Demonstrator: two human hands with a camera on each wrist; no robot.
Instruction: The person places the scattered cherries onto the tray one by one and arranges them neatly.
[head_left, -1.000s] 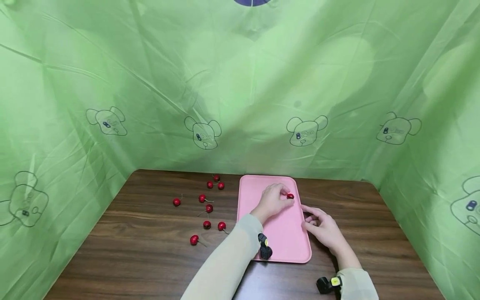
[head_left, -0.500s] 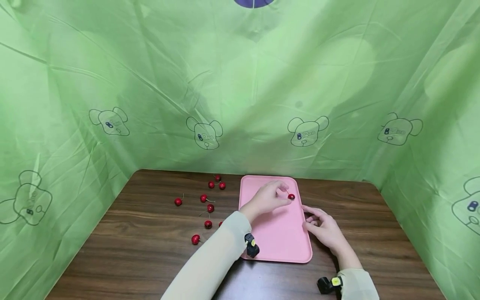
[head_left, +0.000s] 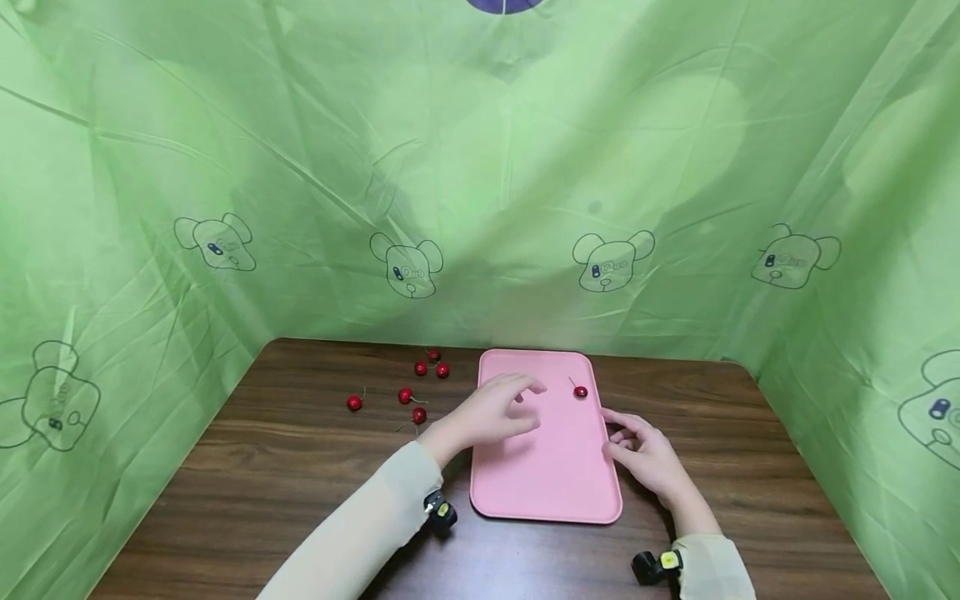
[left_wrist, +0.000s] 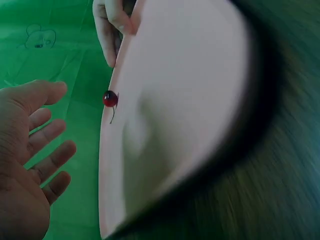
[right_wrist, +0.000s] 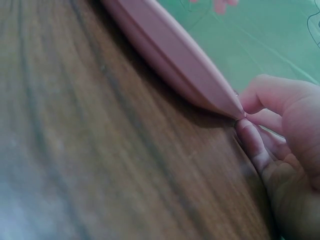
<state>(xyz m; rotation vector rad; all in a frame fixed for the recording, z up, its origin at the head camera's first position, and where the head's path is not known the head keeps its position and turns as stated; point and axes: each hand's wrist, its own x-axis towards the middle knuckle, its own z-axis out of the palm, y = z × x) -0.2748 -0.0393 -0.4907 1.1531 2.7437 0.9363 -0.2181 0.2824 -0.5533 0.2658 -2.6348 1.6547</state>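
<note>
A single red cherry [head_left: 581,392] with its stem lies on the pink tray [head_left: 555,492] near the far right rim. My left hand [head_left: 498,410] hovers over the tray's left side, fingers apart and holding nothing; in the left wrist view its palm and spread fingers [left_wrist: 55,160] show to the left of the cherry [left_wrist: 110,98]. Beside the tray's right edge, my right hand [head_left: 651,458] touches the rim with index finger and thumb set apart along it. The right wrist view has these fingertips [right_wrist: 248,137] right at the rim.
Several cherries [head_left: 406,396] with stems are scattered on the wooden table [head_left: 285,467] left of the tray, some partly behind my left arm [head_left: 367,517]. A green printed cloth [head_left: 480,183] stands behind and at both sides.
My left hand has let go of the cherry, which now rests on the tray, and has drawn back to the left with its fingers opening. The right hand stays at the rim.
</note>
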